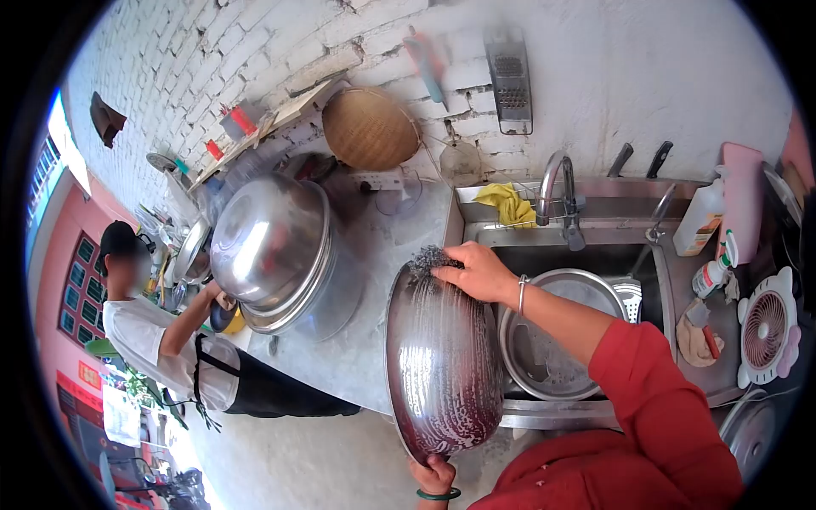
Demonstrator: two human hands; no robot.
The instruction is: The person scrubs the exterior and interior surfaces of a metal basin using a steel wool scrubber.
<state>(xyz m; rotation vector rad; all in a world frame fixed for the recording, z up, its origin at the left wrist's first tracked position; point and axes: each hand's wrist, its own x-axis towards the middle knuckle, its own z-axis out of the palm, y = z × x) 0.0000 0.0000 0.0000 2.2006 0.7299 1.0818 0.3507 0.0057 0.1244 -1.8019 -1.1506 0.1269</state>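
At far left, a person (161, 340) in a white shirt and black apron stands at the worktop (378, 340), near a large upturned metal basin (268, 229) resting on other metalware. At center, a worker in red tilts a big metal bowl (442, 365) on its side at the front edge of the sink, its outer surface streaked with suds. The left hand (435, 476), wearing a green bangle, is clamped on the bowl's lower rim; the right hand (480, 272), with a silver bracelet, grips a metal scourer (429, 260) against the upper edge. To the right, a round pan (557, 374) sits in the sink (629, 255), below a yellow cloth (508, 204) and a curved faucet (552, 183). Bottles and a fan (767, 330) stand at far right.
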